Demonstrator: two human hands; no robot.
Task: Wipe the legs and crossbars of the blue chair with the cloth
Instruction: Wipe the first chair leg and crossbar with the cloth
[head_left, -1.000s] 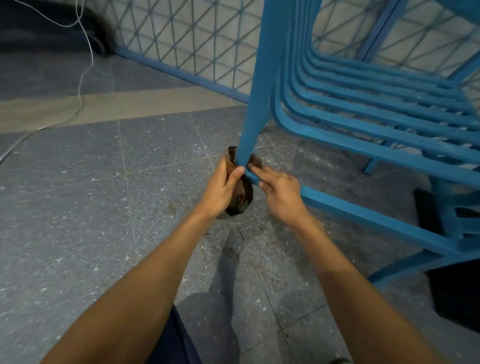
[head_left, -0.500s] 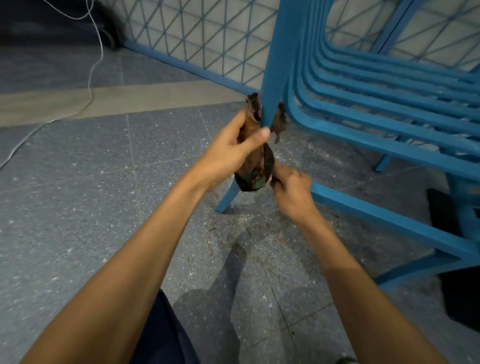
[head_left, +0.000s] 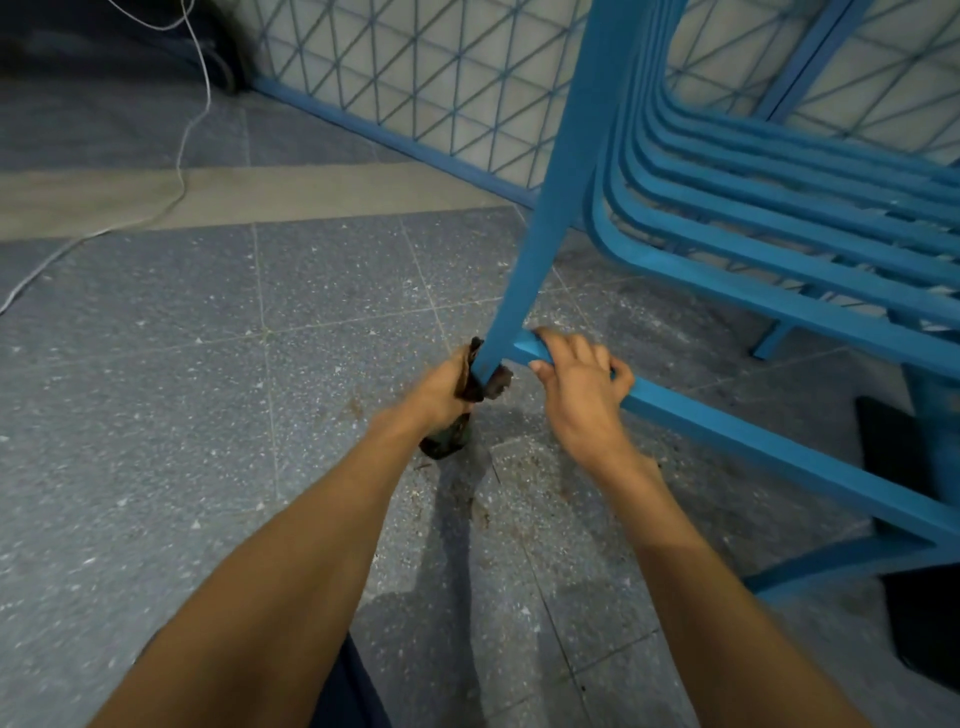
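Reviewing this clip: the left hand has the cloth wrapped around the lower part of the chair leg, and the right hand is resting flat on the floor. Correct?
Not quite. In the head view the right hand is not on the floor; it grips the blue crossbar beside the chair leg. The left hand does hold the cloth around the lower leg.

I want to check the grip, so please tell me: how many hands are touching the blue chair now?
2. The left hand wraps the cloth around the front leg low down; the right hand grips the lower crossbar beside it.
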